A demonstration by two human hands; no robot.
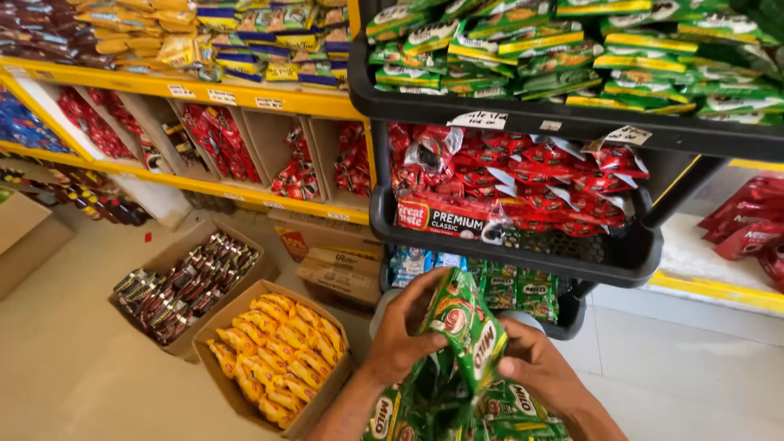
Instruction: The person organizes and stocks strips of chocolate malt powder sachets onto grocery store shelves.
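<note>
My left hand [406, 327] and my right hand [535, 366] both grip a strip of green sachets [464, 327] held up in front of a black tiered rack [506, 247]. More green sachets [457, 408] bunch beneath my wrists at the bottom edge. The rack's lowest bin holds matching green sachets [523, 292]. Its middle bin is full of red packets [523, 184], and its top bin holds green and yellow packets [572, 49].
A cardboard box of yellow packets [278, 351] and a box of dark wrapped bars [188, 282] sit on the floor at left. Yellow shelves [245, 98] with red and yellow packets run behind them. More red bags [747, 224] lie at right.
</note>
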